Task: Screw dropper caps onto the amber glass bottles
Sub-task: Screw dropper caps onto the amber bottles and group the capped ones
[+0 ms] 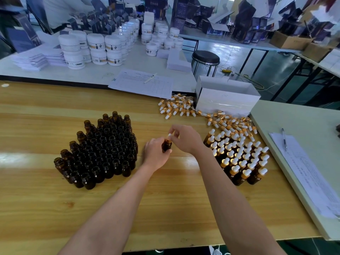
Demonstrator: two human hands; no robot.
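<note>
Your left hand (156, 152) grips an amber bottle (166, 145); your right hand (184, 138) pinches its dropper cap (169, 135). You're likely mid-screwing. Twist until snug.

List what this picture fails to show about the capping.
- Head view: fingers of the right hand cover the collar of the dropper cap on the held bottle; how far it is screwed cannot be told.
- Head view: the left hand covers the bottle's base.
- Head view: print on the form is too small to read.

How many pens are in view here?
2. One pen lies on the form on the white table; the second pen lies on the papers at far right. Others may be hidden.
</note>
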